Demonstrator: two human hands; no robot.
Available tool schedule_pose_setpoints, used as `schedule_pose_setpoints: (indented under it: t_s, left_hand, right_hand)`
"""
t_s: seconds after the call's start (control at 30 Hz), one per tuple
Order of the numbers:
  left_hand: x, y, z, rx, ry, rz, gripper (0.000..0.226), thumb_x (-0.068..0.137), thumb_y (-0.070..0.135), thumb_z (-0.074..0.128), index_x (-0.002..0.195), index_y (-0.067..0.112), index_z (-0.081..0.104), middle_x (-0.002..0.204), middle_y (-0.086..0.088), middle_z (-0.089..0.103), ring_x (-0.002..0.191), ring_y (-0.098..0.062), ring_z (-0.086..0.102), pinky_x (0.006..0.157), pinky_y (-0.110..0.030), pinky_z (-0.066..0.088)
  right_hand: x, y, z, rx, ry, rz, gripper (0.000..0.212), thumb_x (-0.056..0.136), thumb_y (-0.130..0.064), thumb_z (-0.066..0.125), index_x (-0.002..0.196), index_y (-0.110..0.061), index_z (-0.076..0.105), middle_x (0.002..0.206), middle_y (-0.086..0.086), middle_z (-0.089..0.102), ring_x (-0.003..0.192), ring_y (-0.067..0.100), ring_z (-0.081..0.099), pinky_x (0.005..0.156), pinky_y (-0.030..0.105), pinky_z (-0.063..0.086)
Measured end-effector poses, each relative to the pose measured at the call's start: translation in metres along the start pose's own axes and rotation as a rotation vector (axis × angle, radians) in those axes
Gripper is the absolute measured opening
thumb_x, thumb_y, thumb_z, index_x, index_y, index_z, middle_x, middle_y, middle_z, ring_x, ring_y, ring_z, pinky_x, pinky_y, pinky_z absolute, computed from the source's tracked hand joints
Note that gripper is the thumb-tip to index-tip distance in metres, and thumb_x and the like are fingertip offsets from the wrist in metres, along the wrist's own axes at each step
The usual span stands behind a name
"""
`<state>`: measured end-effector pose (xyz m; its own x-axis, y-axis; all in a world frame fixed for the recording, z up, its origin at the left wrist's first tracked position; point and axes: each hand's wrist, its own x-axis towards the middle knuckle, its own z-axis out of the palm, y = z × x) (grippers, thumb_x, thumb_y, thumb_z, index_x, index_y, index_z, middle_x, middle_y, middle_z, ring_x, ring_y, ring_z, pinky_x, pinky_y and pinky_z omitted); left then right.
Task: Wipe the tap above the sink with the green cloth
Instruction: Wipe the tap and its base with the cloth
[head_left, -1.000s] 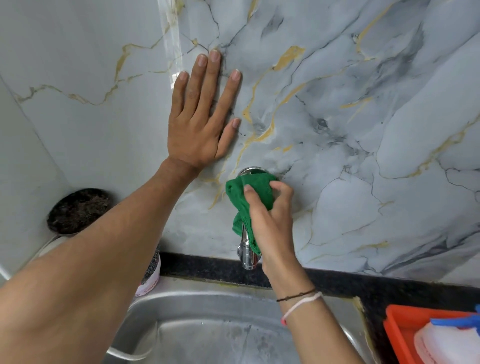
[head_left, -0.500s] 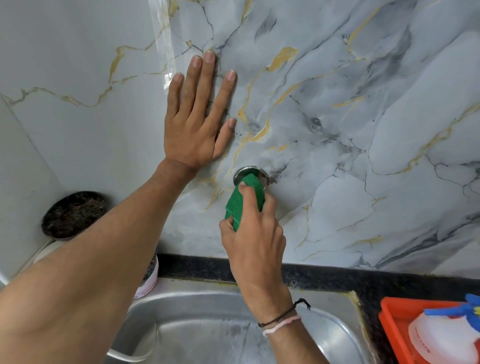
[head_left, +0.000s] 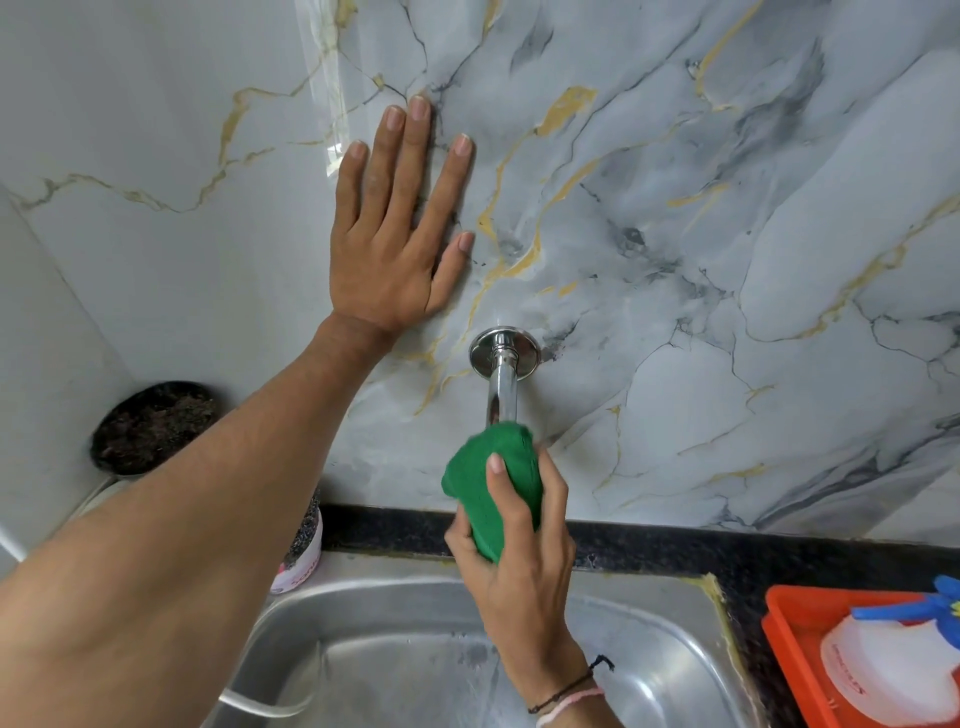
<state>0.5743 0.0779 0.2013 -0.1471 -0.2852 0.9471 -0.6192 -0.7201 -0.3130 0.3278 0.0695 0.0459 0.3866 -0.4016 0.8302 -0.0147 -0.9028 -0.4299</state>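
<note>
While the left hand (head_left: 397, 228) lies flat and spread on the marble wall (head_left: 727, 208), five fingers wide and holding nothing, the right hand (head_left: 514, 561) is wrapped around the green cloth (head_left: 491, 483), thumb pressed across its front; the cloth is bunched over the lower stretch of the tap (head_left: 502, 384), hiding the spout end (only the round wall flange and the upper chrome pipe show above it). One tap, one cloth, two hands; the left forearm crosses the lower left and covers part of what stands behind it. Below sits one steel sink (head_left: 665, 644), its basin wet, with a pale hose (head_left: 260, 704) curving in at the left edge. Behind the forearm, one white tub (head_left: 301, 561) with dark contents stands at the sink's corner; near it in the corner lies one round dark pan (head_left: 150, 428). At far right, an orange tray (head_left: 784, 618) holds one white spray bottle (head_left: 893, 670) with a blue trigger.
</note>
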Motion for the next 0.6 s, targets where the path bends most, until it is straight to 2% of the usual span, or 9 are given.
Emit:
schedule_pose_setpoints:
  t_s: [0.13, 0.23, 0.27, 0.33, 0.37, 0.4, 0.47, 0.53, 0.6]
  left_hand:
    - [0.000, 0.000, 0.000, 0.013, 0.006, 0.007, 0.064, 0.104, 0.040, 0.036, 0.162, 0.012, 0.038, 0.159, -0.029, 0.044, 0.150, -0.043, 0.039, 0.127, -0.053, 0.028]
    - [0.001, 0.000, 0.001, 0.022, 0.017, 0.009, 0.064, 0.105, 0.041, 0.033, 0.163, 0.012, 0.037, 0.159, -0.028, 0.044, 0.151, -0.042, 0.039, 0.128, -0.051, 0.026]
    - [0.000, 0.000, 0.001, 0.022, 0.018, 0.011, 0.065, 0.105, 0.041, 0.034, 0.163, 0.013, 0.036, 0.160, -0.028, 0.044, 0.151, -0.042, 0.038, 0.130, -0.050, 0.023]
    - [-0.001, -0.001, 0.002, 0.022, 0.014, 0.015, 0.065, 0.105, 0.041, 0.034, 0.164, 0.013, 0.035, 0.161, -0.028, 0.043, 0.152, -0.041, 0.037, 0.132, -0.048, 0.017]
    - [-0.001, -0.001, 0.003, 0.021, 0.012, 0.014, 0.065, 0.105, 0.041, 0.034, 0.164, 0.013, 0.034, 0.161, -0.028, 0.042, 0.153, -0.041, 0.036, 0.133, -0.047, 0.015]
    - [-0.002, -0.001, 0.003, 0.017, 0.011, 0.013, 0.065, 0.105, 0.041, 0.034, 0.164, 0.014, 0.033, 0.161, -0.028, 0.042, 0.153, -0.041, 0.035, 0.133, -0.047, 0.015]
    - [-0.002, -0.002, 0.004, 0.012, 0.011, 0.010, 0.066, 0.105, 0.041, 0.033, 0.165, 0.014, 0.032, 0.161, -0.028, 0.042, 0.153, -0.041, 0.034, 0.133, -0.047, 0.015]
    - [-0.002, -0.002, 0.005, 0.014, 0.018, 0.011, 0.066, 0.106, 0.042, 0.032, 0.165, 0.014, 0.031, 0.161, -0.028, 0.042, 0.153, -0.041, 0.034, 0.132, -0.048, 0.016]
    - [-0.003, -0.002, 0.006, 0.017, 0.028, 0.012, 0.066, 0.106, 0.043, 0.031, 0.165, 0.014, 0.031, 0.162, -0.027, 0.041, 0.154, -0.040, 0.032, 0.132, -0.048, 0.017]
  right_hand:
    - [-0.028, 0.018, -0.012, 0.338, 0.015, 0.094, 0.060, 0.083, -0.017, 0.080, 0.136, -0.019, 0.054, 0.140, 0.021, 0.059, 0.118, 0.033, 0.070, 0.081, 0.042, 0.066]
    - [-0.036, 0.016, -0.031, 0.730, 0.066, 0.602, 0.062, 0.082, -0.031, 0.075, 0.139, -0.040, 0.053, 0.130, -0.009, 0.070, 0.109, 0.019, 0.073, 0.076, 0.028, 0.064]
    - [-0.031, 0.017, -0.036, 0.843, 0.115, 0.814, 0.057, 0.081, -0.037, 0.072, 0.135, -0.043, 0.056, 0.122, -0.012, 0.074, 0.104, 0.017, 0.075, 0.071, 0.025, 0.064]
    - [-0.008, 0.026, -0.036, 1.084, 0.115, 1.183, 0.043, 0.082, -0.046, 0.068, 0.122, -0.032, 0.069, 0.107, 0.003, 0.077, 0.088, 0.024, 0.077, 0.062, 0.032, 0.064]
    - [0.010, 0.031, -0.033, 1.217, 0.005, 1.321, 0.049, 0.084, -0.050, 0.064, 0.121, -0.020, 0.074, 0.107, 0.013, 0.076, 0.087, 0.030, 0.075, 0.069, 0.041, 0.064]
    - [0.030, 0.035, -0.029, 1.317, -0.144, 1.416, 0.056, 0.087, -0.051, 0.060, 0.123, -0.012, 0.075, 0.114, 0.019, 0.074, 0.096, 0.035, 0.072, 0.085, 0.046, 0.061]
    - [0.069, 0.038, -0.021, 1.452, -0.416, 1.458, 0.062, 0.094, -0.050, 0.054, 0.134, -0.004, 0.069, 0.135, 0.024, 0.069, 0.117, 0.041, 0.067, 0.112, 0.052, 0.046]
    - [0.097, 0.037, -0.011, 1.567, -0.591, 1.466, 0.069, 0.099, -0.055, 0.047, 0.138, 0.000, 0.064, 0.144, 0.029, 0.062, 0.127, 0.044, 0.064, 0.117, 0.054, 0.043]
    - [0.108, 0.035, -0.003, 1.718, -0.675, 1.489, 0.077, 0.099, -0.060, 0.043, 0.140, 0.003, 0.060, 0.143, 0.031, 0.062, 0.129, 0.044, 0.063, 0.112, 0.054, 0.048]
